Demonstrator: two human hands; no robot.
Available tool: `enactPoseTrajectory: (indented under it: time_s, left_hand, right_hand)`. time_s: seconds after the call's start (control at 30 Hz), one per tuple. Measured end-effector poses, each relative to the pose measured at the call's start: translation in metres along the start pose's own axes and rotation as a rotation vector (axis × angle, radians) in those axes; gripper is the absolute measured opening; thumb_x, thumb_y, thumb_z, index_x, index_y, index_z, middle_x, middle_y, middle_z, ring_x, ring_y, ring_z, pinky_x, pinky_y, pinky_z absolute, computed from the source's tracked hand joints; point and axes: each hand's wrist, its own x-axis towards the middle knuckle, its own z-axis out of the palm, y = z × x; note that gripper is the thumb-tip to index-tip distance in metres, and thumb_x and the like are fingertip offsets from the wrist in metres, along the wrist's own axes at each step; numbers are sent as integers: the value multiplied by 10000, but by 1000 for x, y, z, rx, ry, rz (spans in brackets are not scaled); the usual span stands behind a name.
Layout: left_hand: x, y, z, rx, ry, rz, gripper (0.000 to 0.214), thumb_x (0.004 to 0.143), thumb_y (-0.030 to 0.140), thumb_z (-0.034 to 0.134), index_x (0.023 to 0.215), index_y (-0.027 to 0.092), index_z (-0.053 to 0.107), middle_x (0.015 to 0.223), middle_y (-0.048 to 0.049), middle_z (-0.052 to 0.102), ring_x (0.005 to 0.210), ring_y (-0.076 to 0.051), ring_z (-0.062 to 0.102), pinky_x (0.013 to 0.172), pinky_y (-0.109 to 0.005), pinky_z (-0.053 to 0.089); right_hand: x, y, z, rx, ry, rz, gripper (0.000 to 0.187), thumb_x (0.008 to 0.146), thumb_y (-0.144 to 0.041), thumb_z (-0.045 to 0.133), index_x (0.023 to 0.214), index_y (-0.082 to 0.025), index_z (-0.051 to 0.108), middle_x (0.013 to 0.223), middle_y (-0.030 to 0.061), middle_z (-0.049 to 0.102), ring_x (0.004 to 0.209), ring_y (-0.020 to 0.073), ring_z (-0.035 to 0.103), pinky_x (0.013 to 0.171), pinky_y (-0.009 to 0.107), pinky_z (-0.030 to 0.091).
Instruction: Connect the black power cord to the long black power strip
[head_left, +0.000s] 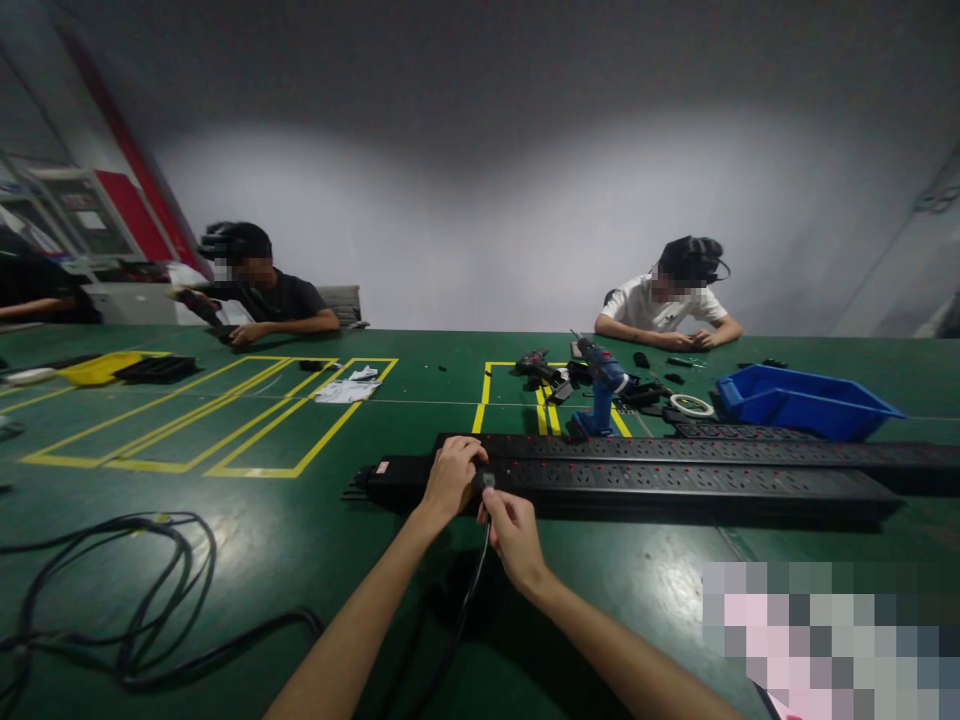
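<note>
Two long black power strips [645, 482] with rows of sockets and small red marks lie side by side across the table. My left hand [450, 474] is closed over the near strip close to its left end, fingers curled onto its top. Just to the right, my right hand [516, 530] pinches the end of a black cable [471, 595] between thumb and fingers. The greyish tip of this cable [489, 481] is against or just in front of the strip; whether it is seated in anything cannot be made out. From there the cable hangs toward the table's near edge.
Beyond the strips stands a blue cordless drill [598, 385], with another drill [534, 366], a tape roll [691, 405] and a blue bin [806, 400]. Coiled black cable [127, 600] lies at left. Papers [346, 388] lie mid-table. Two people [262, 290] sit opposite; another is partly visible at far left.
</note>
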Motion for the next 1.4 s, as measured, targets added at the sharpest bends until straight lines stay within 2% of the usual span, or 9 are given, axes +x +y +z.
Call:
enactPoseTrajectory:
  time_s: [0.17, 0.23, 0.37, 0.53, 0.63, 0.77, 1.0, 1.27, 1.4]
  left_hand:
    - [11, -20, -20, 27, 27, -38, 397, 838, 92, 393, 1136, 223, 620, 1210, -54, 637, 1188, -214, 519, 1043, -402, 409]
    - [11, -32, -33, 85, -52, -85, 400, 864, 273, 500, 1256, 213, 550, 1293, -79, 597, 1245, -249, 492, 1066, -421, 386]
    - [3, -52, -50, 168, -353, -144, 961, 656, 593, 719, 1454, 214, 341, 1489, -143, 421, 1367, -333, 393, 1102, -439, 337]
    - [-5, -52, -53, 308, -388, -165, 1239, 512, 559, 812, 1518, 222, 173, 1568, -198, 264, 1427, -388, 287, 1144, -526, 212]
    - [-4, -52, -53, 362, -405, -208, 1319, 484, 528, 824, 1535, 219, 90, 1521, -226, 348, 1386, -405, 357, 1129, -574, 187]
    - [0, -58, -59, 379, -466, -187, 1310, 489, 592, 796, 1539, 212, 112, 1320, -195, 591, 1269, -388, 508, 1097, -536, 258]
    - [4, -58, -69, 352, -478, -138, 1290, 490, 618, 774, 1546, 243, 136, 1223, -124, 668, 1203, -357, 570, 1036, -453, 349]
    - [-1, -80, -82, 360, -505, -194, 1250, 464, 612, 786, 1530, 273, 230, 1312, -111, 624, 1275, -356, 512, 1153, -516, 155]
    - [-3, -92, -90, 377, -507, -221, 1084, 482, 621, 773, 1447, 278, 418, 1372, -116, 579, 1302, -367, 481, 1162, -563, 63]
  right_hand:
    - [-1, 26, -6, -205, -133, 13, 521, 934, -538, 444, 642, -143, 615, 474, -20, 464, 463, 96, 417, 478, 222, 257]
    - [-2, 26, -4, -281, -187, 23, 503, 939, -501, 438, 642, -146, 634, 476, -11, 491, 464, 100, 422, 483, 229, 244]
    - [-3, 22, 0, -374, -238, 37, 472, 928, -462, 459, 638, -155, 668, 449, -12, 497, 449, 104, 409, 488, 240, 223]
    - [-4, 21, 0, -408, -228, 15, 483, 927, -473, 465, 624, -152, 663, 469, -8, 519, 455, 103, 405, 488, 243, 206]
    - [-4, 21, 0, -422, -237, 2, 499, 937, -477, 445, 617, -156, 654, 464, -7, 520, 456, 107, 411, 490, 244, 209]
    - [-4, 22, -1, -437, -244, -7, 506, 949, -474, 425, 626, -155, 649, 457, -6, 521, 451, 107, 415, 491, 244, 215]
    - [-2, 22, -2, -443, -254, 1, 503, 948, -471, 430, 626, -156, 656, 451, -8, 521, 450, 108, 426, 494, 238, 233]
    - [-2, 20, -3, -422, -252, 8, 495, 938, -475, 451, 614, -161, 655, 453, -10, 520, 457, 109, 434, 503, 236, 248]
    - [-3, 20, -3, -425, -252, 4, 482, 937, -465, 456, 624, -162, 662, 444, -16, 507, 454, 107, 433, 507, 235, 250]
